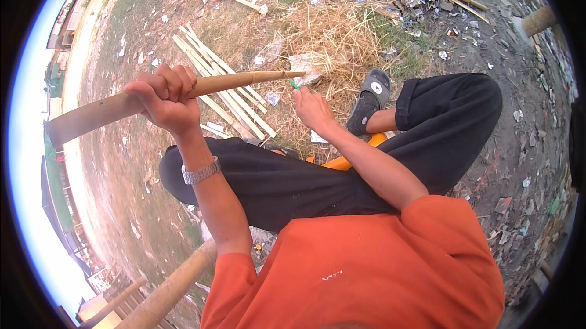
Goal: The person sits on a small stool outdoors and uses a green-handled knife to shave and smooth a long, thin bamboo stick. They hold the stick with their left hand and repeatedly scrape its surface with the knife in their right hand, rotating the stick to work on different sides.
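My left hand (170,100) is raised at the left, its fingers wrapped round a long split bamboo piece (238,81). The bamboo's broad end points left toward the sky and its thin end reaches across in front of me. Close to that thin end, my right hand (313,109) is closed on a small tool with a green part (294,85). The rest of that tool is hidden by the fingers, so its kind does not show. Several pale bamboo strips (223,82) lie on the ground beneath the held piece.
A heap of thin shavings (339,39) lies ahead, beside my sandalled foot (371,94). Something orange (360,153) shows under my legs. Bamboo poles (174,286) stand at the lower left, and another pole (538,21) at the far right. Litter is scattered around.
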Motion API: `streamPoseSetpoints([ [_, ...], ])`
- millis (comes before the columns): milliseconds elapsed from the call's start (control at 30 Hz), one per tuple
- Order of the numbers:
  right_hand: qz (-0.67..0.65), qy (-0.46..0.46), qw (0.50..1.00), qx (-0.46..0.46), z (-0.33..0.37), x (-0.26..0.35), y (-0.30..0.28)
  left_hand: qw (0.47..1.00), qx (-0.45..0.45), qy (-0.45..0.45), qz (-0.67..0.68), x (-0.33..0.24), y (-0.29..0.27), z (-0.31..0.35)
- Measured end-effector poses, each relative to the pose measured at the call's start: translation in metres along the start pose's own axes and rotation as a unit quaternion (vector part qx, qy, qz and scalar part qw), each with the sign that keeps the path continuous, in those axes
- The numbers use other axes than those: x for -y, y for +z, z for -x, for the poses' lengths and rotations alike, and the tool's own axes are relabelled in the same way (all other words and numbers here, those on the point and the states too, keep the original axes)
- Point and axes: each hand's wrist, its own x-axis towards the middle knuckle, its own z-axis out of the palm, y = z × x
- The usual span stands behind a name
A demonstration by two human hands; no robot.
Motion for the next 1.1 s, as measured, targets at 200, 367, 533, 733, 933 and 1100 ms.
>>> streamPoseSetpoints([
  [200,-0.005,0.005,0.999,0.053,0.015,0.025,-0.017,1.0,-0.006,0.005,-0.018,0.001,0.005,0.001],
  [367,0.044,0.025,0.998,0.031,-0.006,-0.007,0.002,0.999,-0.035,0.002,-0.009,0.001,0.001,-0.002],
  [533,0.005,0.035,0.998,0.055,0.003,0.011,0.0,0.998,-0.046,0.019,-0.03,0.003,0.003,-0.001],
  [733,0.052,0.048,0.997,0.04,-0.011,-0.03,0.001,0.998,-0.06,0.013,-0.018,0.004,-0.003,-0.006],
  [933,0.046,0.045,0.997,0.031,-0.01,-0.002,0.003,0.998,-0.047,0.009,-0.036,0.003,-0.003,-0.004],
  [1100,-0.015,0.052,0.997,0.059,-0.017,0.01,-0.027,0.999,-0.039,-0.007,-0.029,0.001,-0.009,-0.003],
])
